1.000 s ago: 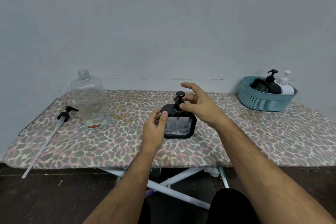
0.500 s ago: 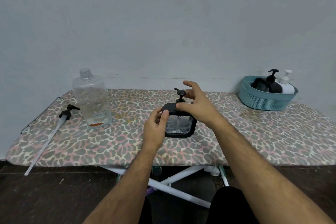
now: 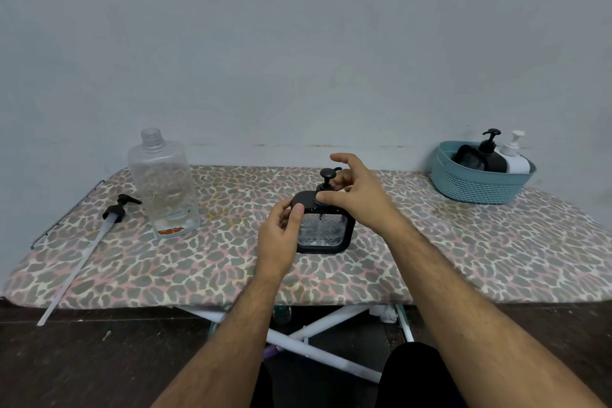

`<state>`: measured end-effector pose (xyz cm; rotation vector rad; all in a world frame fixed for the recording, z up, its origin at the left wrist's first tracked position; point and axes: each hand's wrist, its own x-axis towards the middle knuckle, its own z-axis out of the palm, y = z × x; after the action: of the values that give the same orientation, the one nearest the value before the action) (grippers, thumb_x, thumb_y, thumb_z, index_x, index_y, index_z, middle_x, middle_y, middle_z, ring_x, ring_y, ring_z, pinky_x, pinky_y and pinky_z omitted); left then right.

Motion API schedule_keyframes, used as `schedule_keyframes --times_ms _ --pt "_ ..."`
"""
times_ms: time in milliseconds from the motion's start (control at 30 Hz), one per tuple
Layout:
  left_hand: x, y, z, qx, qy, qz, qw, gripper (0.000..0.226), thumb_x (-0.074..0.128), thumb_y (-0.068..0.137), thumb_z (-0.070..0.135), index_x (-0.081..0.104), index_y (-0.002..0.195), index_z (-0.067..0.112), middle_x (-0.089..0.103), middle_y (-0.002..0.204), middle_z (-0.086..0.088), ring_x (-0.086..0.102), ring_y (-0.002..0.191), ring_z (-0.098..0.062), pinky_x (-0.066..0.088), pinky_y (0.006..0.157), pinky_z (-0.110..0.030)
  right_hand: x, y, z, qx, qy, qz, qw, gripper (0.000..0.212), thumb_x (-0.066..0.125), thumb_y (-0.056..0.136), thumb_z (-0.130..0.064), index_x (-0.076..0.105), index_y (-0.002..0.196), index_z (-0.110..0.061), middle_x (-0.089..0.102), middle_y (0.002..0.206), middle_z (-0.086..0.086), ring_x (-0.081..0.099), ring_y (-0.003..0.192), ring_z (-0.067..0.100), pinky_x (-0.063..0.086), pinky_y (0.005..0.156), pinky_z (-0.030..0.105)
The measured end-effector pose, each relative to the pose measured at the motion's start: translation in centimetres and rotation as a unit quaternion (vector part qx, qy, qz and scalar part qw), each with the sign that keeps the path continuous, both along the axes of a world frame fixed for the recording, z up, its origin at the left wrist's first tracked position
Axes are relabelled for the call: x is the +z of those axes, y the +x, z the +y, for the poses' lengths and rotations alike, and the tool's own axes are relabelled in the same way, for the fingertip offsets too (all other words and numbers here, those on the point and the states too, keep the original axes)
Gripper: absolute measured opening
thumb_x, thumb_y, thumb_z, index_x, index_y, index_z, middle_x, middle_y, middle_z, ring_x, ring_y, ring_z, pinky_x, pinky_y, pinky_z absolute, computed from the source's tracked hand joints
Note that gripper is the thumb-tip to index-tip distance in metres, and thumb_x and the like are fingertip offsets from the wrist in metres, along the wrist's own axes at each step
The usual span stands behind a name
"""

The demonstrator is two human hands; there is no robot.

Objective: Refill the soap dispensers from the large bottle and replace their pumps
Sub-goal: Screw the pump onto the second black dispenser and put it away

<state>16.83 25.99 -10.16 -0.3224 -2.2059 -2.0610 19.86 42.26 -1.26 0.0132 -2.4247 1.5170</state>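
A square black dispenser with a clear patterned front (image 3: 323, 232) stands at the middle of the leopard-print board (image 3: 463, 252). My left hand (image 3: 281, 235) grips its left side, thumb on the upper corner. My right hand (image 3: 356, 194) pinches the collar of its black pump (image 3: 327, 175) with thumb and fingers, index finger raised. The large clear bottle (image 3: 164, 184), uncapped and nearly empty, stands at the back left. Its long pump with dip tube (image 3: 89, 243) lies to the left of it.
A teal basket (image 3: 477, 184) at the back right holds a black dispenser (image 3: 486, 156) and a white one (image 3: 515, 159), both with pumps on. A wall rises right behind the board. White legs and dark floor show below the front edge.
My right hand dropped from above the pump head to its collar and has turned slightly around it. My left hand has kept its grip on the dispenser.
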Motion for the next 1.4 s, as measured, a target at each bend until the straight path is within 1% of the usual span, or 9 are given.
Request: schedule_keyframes --times_ms 133,267,367,600,800,967,1167,1267,1400 --pt "0.1 0.2 0.0 -0.006 0.007 -0.001 1.0 0.032 0.056 0.089 0.054 0.06 0.114 0.034 0.07 0.103 0.013 0.067 0.098 -0.007 0.057 0.09 -0.04 1.0 -0.1 -0.1 0.025 0.0 -0.028 0.999 0.082 0.081 0.077 -0.04 0.035 0.145 -0.036 0.059 0.122 0.001 0.057 0.115 0.01 0.048 0.097 0.033" --pt "0.3 0.4 -0.1 0.0 0.004 -0.007 1.0 0.048 0.052 0.08 0.065 0.059 0.116 0.034 0.068 0.103 0.016 0.066 0.098 -0.004 0.057 0.09 -0.038 2.3 0.1 0.8 0.088 -0.03 -0.067 0.993 0.088 0.067 0.08 -0.016 0.022 0.152 -0.038 0.067 0.122 0.007 0.061 0.119 0.022 0.046 0.104 0.05" --pt "0.3 0.5 -0.1 0.003 0.0 -0.006 1.0 0.06 0.05 0.076 0.07 0.059 0.121 0.031 0.067 0.106 0.014 0.066 0.102 -0.01 0.057 0.09 -0.038 2.1 0.1 1.2 0.095 -0.017 -0.074 0.992 0.092 0.069 0.085 -0.002 0.016 0.155 -0.032 0.074 0.109 0.005 0.065 0.114 0.02 0.047 0.105 0.045" --pt "0.3 0.5 0.0 0.007 -0.008 -0.009 1.0 0.052 0.052 0.082 0.065 0.06 0.12 0.03 0.067 0.106 0.013 0.066 0.101 -0.01 0.056 0.091 -0.044 0.5 0.1 0.2 0.01 -0.043 -0.034 0.998 0.1 0.088 0.072 -0.021 0.028 0.15 -0.032 0.06 0.091 -0.003 0.064 0.083 -0.001 0.048 0.07 0.012" --pt "0.5 0.7 -0.1 0.011 -0.013 0.0 1.0 0.073 0.049 0.077 0.073 0.06 0.126 0.021 0.068 0.107 0.009 0.066 0.102 -0.013 0.056 0.09 -0.04 1.1 -0.3 0.8 0.066 -0.09 -0.057 0.992 0.098 0.075 0.08 -0.007 0.017 0.155 -0.032 0.073 0.11 -0.012 0.06 0.117 0.003 0.051 0.089 0.028" --pt "0.5 0.7 -0.1 0.01 -0.018 -0.009 1.0 0.07 0.048 0.076 0.08 0.059 0.122 0.029 0.067 0.109 0.011 0.065 0.104 -0.011 0.055 0.093 -0.044 1.3 -0.1 1.4 0.102 -0.109 -0.073 0.986 0.095 0.064 0.085 0.008 0.011 0.156 -0.026 0.073 0.114 0.008 0.068 0.107 0.015 0.053 0.092 0.033" --pt "0.6 0.5 0.0 0.007 -0.014 -0.018 1.0 0.068 0.051 0.076 0.075 0.062 0.119 0.024 0.07 0.105 0.006 0.068 0.1 -0.017 0.057 0.088 -0.045 0.2 -0.3 1.1 0.073 -0.113 -0.051 0.99 0.095 0.076 0.081 0.0 0.02 0.155 -0.021 0.075 0.098 0.0 0.07 0.098 0.018 0.055 0.093 0.037" --pt "0.5 0.6 0.0 0.008 -0.021 -0.014 1.0 0.048 0.054 0.087 0.065 0.061 0.118 0.028 0.069 0.104 0.009 0.067 0.101 -0.016 0.057 0.086 -0.037 -0.1 -0.4 0.7 0.046 -0.068 -0.037 0.996 0.1 0.086 0.074 -0.014 0.025 0.153 -0.026 0.069 0.099 -0.002 0.067 0.094 0.007 0.05 0.085 0.022" --pt "0.7 0.8 0.0 0.003 -0.012 -0.016 1.0 0.052 0.051 0.081 0.067 0.062 0.117 0.03 0.07 0.107 0.004 0.067 0.098 -0.009 0.058 0.087 -0.038 -0.1 -0.5 1.0 0.048 -0.047 -0.064 0.996 0.088 0.082 0.079 -0.025 0.031 0.15 -0.025 0.057 0.123 -0.01 0.051 0.124 0.008 0.04 0.095 0.025"
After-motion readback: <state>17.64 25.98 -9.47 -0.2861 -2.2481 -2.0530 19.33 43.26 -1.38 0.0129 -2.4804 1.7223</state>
